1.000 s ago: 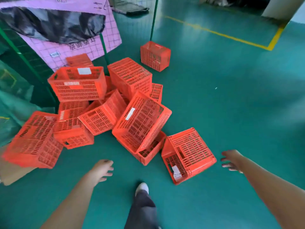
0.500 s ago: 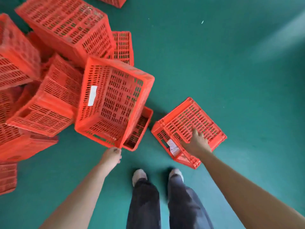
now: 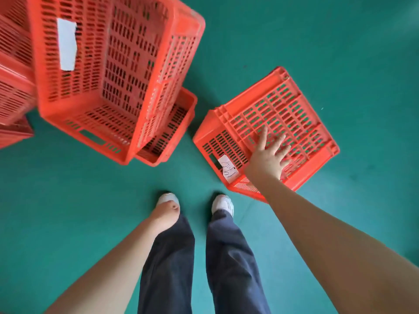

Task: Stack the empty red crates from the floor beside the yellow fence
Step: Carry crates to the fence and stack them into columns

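An upturned red crate (image 3: 292,109) lies on the green floor at the right, its slatted bottom facing up and a white label on its near side. My right hand (image 3: 267,158) lies on that bottom with fingers spread and straight. A big red crate (image 3: 113,71) leans tilted at the upper left, open side toward me, resting on a lower red crate (image 3: 167,137). My left hand (image 3: 164,214) hangs by my left leg with fingers curled under, holding nothing. No yellow fence is in view.
More red crates (image 3: 13,87) crowd the left edge. My two feet in white shoes (image 3: 223,203) stand on the floor between the crates. Open green floor (image 3: 340,41) spreads to the right and behind the upturned crate.
The view has dropped closer to the crates. My right hand has spread flat on the upturned crate's bottom. My left hand has drawn back from the leaning crate to my leg.
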